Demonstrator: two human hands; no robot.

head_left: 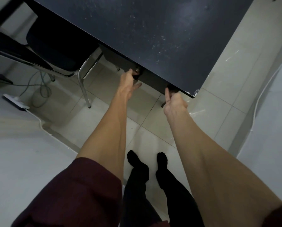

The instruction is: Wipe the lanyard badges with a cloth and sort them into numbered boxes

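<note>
Grips — left hand (128,81), right hand (175,104) — dusty table (161,63).

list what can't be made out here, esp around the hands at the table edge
- Left hand: head view; its fingertips go under the table edge into shadow, so what they touch is unclear.
- Right hand: same view; its fingertips are hidden by the same edge near the corner.
- Far end of the table: cut off by the top of the frame.
- Chair: too dark for detail and partly under the table.

chair (55,51) left of table (153,38) | cables (39,89) on floor (153,136) beside chair
</note>
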